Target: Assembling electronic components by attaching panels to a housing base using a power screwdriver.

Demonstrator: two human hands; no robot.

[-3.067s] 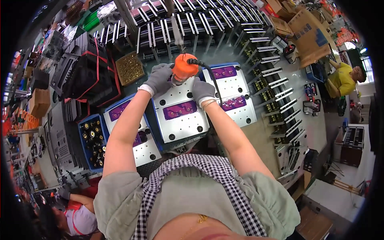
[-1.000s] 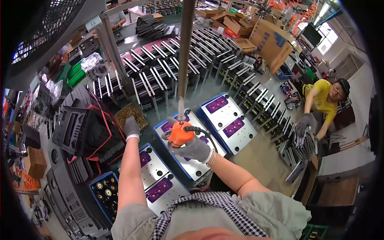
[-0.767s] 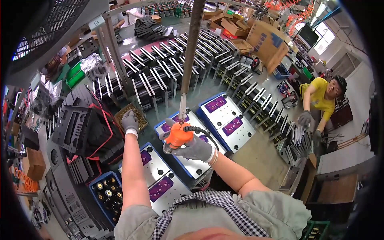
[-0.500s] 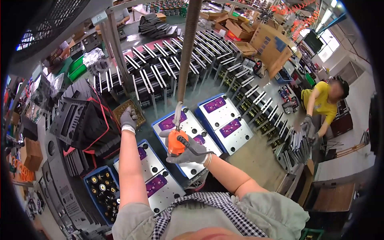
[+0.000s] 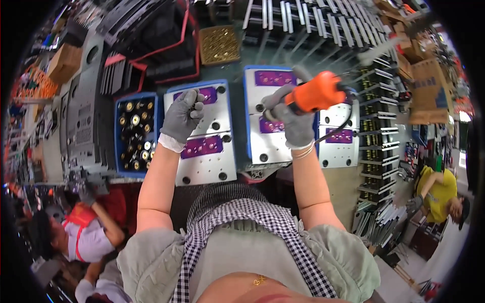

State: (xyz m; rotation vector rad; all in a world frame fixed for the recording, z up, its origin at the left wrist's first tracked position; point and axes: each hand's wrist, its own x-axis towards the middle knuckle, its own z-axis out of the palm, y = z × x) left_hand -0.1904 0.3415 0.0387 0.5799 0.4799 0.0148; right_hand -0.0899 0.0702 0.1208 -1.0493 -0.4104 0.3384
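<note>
The person is standing over the counter (image 5: pixel 252 166), working in grey gloves. The right hand (image 5: pixel 293 118) is wrapping its grip fully around an orange power screwdriver (image 5: pixel 316 93), fingers closed tight on the body, with a black cord (image 5: pixel 336 129) looping down off the tool's rear. The tool is hanging above the middle silver plate (image 5: pixel 270 134), which carries purple labels and dark holes. Whether the bit is actually touching the plate I cannot tell; the hand is hiding the tip.

The left hand (image 5: pixel 183 116) is lying on the left silver plate (image 5: pixel 204 136), fingers curled loosely and pinching at something small that is too tiny to make out; the grip is mostly closed but is holding nothing large.

A blue tray of brass fittings (image 5: pixel 135 132) is sitting just beside the left plate, and a box of gold screws (image 5: pixel 218 44) is lying further back.

As I judge it, the trouble here would be the driver coming in tilted, since it is being held one-handed: the bit could skid off a hole and scratch the plate. The dangling cord could also snag a plate edge and tug the tool aside.
</note>
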